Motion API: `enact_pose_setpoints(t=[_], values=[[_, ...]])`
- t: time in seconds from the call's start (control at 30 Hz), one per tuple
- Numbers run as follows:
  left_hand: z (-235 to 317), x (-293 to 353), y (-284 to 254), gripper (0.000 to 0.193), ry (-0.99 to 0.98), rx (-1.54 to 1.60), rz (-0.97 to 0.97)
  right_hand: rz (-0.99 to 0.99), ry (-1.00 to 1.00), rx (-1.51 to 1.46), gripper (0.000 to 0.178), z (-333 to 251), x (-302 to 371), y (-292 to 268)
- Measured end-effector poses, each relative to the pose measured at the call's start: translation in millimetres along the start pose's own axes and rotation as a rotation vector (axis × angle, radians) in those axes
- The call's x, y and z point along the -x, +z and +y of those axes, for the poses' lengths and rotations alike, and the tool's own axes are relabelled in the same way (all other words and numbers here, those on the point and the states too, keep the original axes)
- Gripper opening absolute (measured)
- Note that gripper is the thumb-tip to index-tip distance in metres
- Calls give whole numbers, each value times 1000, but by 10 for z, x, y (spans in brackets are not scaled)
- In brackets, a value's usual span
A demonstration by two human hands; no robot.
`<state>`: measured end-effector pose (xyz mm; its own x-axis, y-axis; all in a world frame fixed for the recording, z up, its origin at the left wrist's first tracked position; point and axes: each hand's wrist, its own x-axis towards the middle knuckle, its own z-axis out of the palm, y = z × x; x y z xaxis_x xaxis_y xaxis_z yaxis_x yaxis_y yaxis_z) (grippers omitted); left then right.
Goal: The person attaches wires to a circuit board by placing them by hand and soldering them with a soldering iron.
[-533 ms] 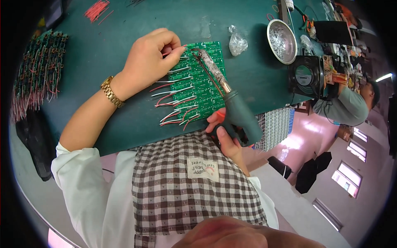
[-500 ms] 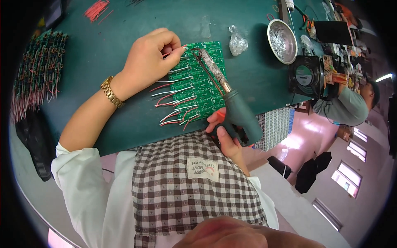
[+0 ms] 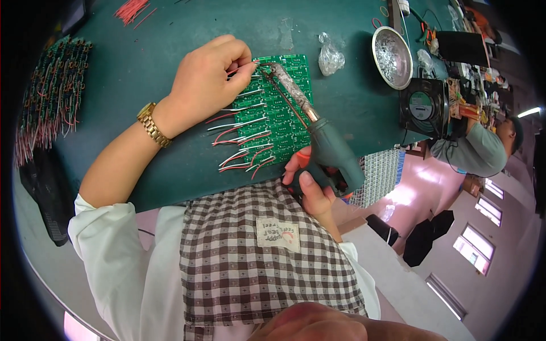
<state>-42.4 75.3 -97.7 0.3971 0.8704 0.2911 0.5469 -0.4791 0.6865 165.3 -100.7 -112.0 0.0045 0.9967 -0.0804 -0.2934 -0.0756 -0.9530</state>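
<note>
A green circuit board panel (image 3: pixel 284 108) lies on the table, with several red and white wires (image 3: pixel 239 142) sticking out from its left edge. At the panel's far left corner, my left hand (image 3: pixel 219 71) pinches a thin red wire (image 3: pixel 232 71) between thumb and fingers. My right hand (image 3: pixel 315 190), at the table's near edge, is closed around the handle of a dark green soldering gun (image 3: pixel 333 153). Its long, crusted metal barrel slants over the panel. The tip rests close to my left fingertips; whether it touches the wire I cannot tell.
Finished-looking wired boards (image 3: pixel 54 96) are heaped at far left. Loose red wires (image 3: pixel 132 10) lie at the far edge. To the right are a crumpled plastic bag (image 3: pixel 330 55), a metal bowl (image 3: pixel 392 57) of small bits and a black fan (image 3: pixel 422 108). Another person (image 3: pixel 478 148) sits further right.
The soldering gun's tip has shifted slightly left and away from me, nearer my left fingertips. My left hand keeps its pinch at the same corner.
</note>
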Motion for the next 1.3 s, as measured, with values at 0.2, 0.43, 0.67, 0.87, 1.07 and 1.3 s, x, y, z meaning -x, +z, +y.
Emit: enact_pose_setpoints(t=[0.2,0.43,0.67,0.87,1.07,1.3], values=[[-37,22,12,12,35,-28,14,25,23,-13,33,12,-2,40],[-40,26,46,12,63,-43,33,31,35,5,28,1,3,38],[-12,18,67,14,51,-73,46,69,17,16,28,34,-5,52],[2,41,54,13,28,-87,51,42,9,-1,26,67,33,44],[-10,70,20,13,43,-84,56,32,-67,-84,36,142,51,40],[14,78,-14,13,14,-56,29,53,-100,-126,41,140,71,45]])
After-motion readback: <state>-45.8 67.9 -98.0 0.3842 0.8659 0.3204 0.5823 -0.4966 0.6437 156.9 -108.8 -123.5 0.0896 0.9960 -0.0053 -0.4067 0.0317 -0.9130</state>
